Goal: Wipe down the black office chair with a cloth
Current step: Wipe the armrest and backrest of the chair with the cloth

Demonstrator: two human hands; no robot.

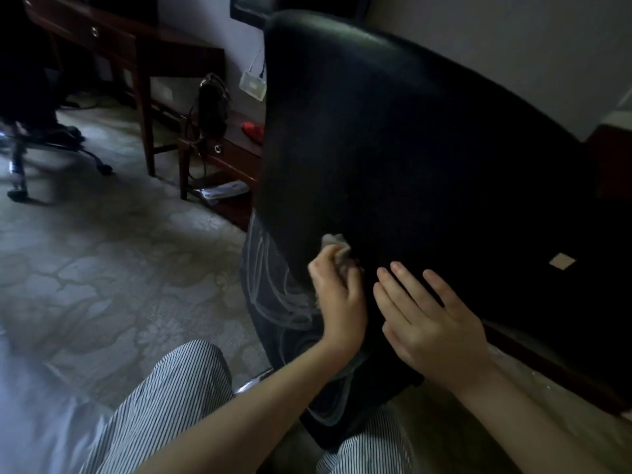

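Cloth [337, 243], seemingly pale in the dim light, is clutched by the left grip [338, 299] against the lower edge of the black office chair [410, 148] back. Right grip [434, 323] lies released, fingers straight, flat on it just beside.

The left hand [338, 299] grips a pale cloth [337, 246] against the black chair [410, 148], low on its back. Just beside it, the right hand [434, 323] rests flat on the chair, fingers [403, 278] straight. A wooden desk [136, 42] stands beyond.
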